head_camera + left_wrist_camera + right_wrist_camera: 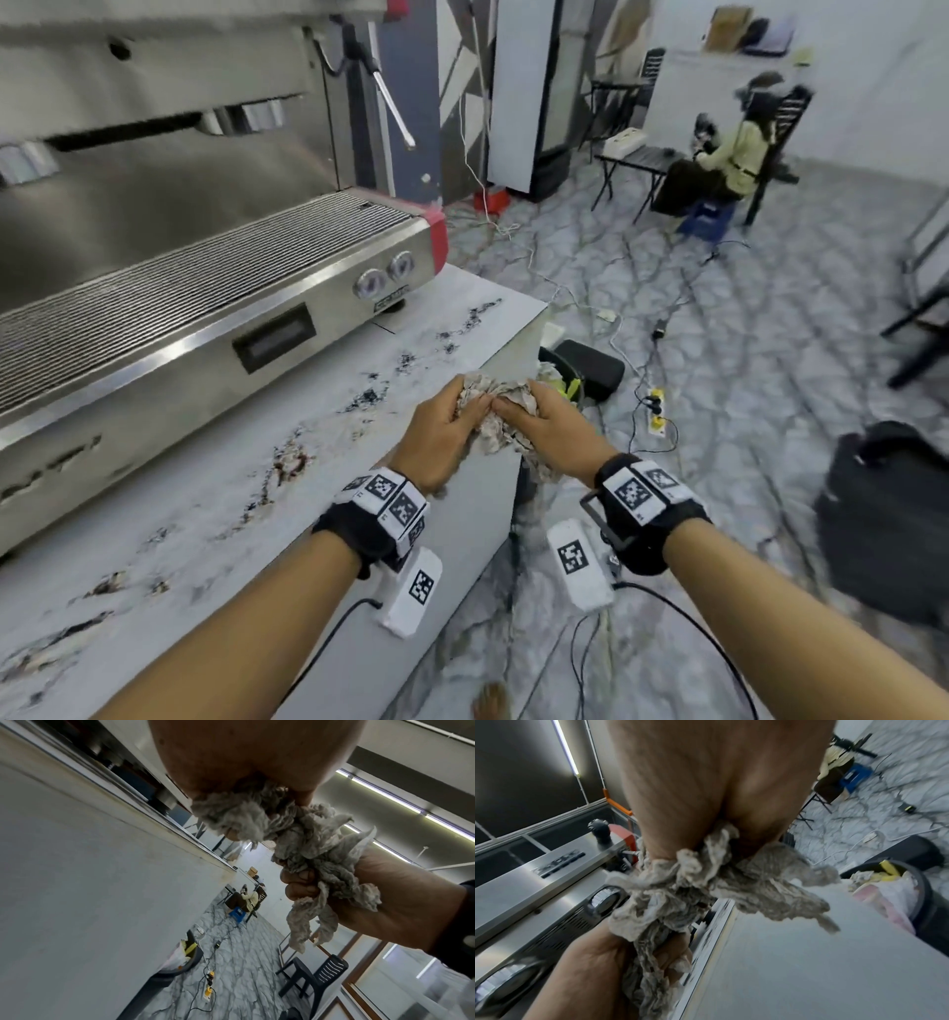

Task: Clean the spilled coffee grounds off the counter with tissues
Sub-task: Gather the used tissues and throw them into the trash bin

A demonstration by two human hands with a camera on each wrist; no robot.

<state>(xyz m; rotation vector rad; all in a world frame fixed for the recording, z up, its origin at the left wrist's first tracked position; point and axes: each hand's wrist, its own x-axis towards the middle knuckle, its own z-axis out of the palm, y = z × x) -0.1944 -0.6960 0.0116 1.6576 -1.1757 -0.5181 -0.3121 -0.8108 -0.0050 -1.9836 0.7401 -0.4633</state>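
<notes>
head view shows both hands meeting just past the counter's front edge, close to its right-hand corner. the left hand and the right hand each have their fingers curled round one crumpled wad of tissues, stained grey-brown, and the two hands touch at the fingertips over it. a loose tail of the wad hangs down below the right hand, off the counter's edge.

left wrist view shows the same wad of tissues bunched between the left hand at the top and the right hand at the lower right, whose fingers are clenched into the paper. right wrist view gives the reverse: the right hand above, the left hand below, the tissues twisted between them.

dark coffee grounds lie in patches across the counter's marbled top, in a broken line from the near left edge toward the far right corner. an espresso machine of brushed steel stands along the counter's back edge, two round gauges on its front.

on the floor just beyond the counter's right corner sits a black waste bin holding crumpled paper and something yellow. a power strip and cables lie on the floor near it, and a seated person is well away by a table.
</notes>
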